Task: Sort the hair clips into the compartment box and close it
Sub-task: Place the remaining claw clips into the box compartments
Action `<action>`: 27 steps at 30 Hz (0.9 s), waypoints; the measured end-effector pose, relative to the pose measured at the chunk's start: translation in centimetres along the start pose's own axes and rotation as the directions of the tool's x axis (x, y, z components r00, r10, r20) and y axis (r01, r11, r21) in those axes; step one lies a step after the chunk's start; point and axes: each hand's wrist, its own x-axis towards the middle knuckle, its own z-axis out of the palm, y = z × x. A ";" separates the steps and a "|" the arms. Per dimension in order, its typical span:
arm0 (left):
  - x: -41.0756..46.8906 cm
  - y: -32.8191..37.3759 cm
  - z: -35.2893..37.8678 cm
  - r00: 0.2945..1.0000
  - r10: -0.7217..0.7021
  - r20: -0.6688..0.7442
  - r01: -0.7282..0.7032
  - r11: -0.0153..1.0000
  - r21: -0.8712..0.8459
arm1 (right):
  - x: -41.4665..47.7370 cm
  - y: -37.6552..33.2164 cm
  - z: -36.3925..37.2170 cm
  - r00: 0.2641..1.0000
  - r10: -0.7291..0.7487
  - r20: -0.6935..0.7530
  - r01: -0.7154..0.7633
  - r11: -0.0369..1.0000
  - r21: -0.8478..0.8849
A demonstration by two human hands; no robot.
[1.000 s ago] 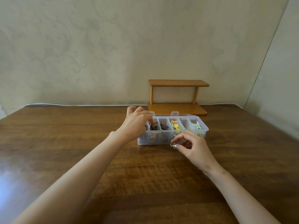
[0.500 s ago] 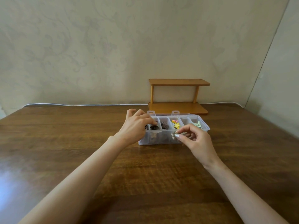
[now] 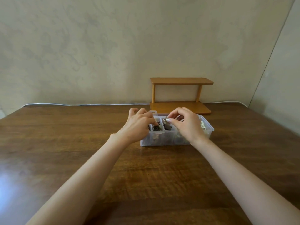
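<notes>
box: clear compartment box (image 3: 162,141) open on wooden table (image 3: 81,143), near wooden shelf (image 3: 181,95) | right hand (image 3: 188,125): pinches small hair clip (image 3: 166,119) above second compartment from left | left hand (image 3: 138,125): fingers curled into leftmost compartment at dark clips (image 3: 155,127), grip unclear

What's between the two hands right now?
Head view: between left hand and right hand sits a compartment box divider, dark hair clips either side. The right hand pinches a small clip.
</notes>
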 end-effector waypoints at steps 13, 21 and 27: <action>0.2 -2.3 1.3 0.895 -0.405 -0.189 0.349 0.898 -0.269 | 3.5 1.1 1.8 0.943 -0.232 0.237 0.292 0.921 -0.259; 0.2 -2.3 2.4 0.802 -0.578 0.151 0.550 0.615 -0.565 | 3.3 1.2 1.6 0.924 -0.207 0.323 0.296 0.920 -0.256; -0.1 -1.7 2.6 0.817 -0.553 0.165 0.509 0.555 -0.658 | 3.8 0.5 2.3 0.935 -0.123 0.332 0.234 0.918 -0.319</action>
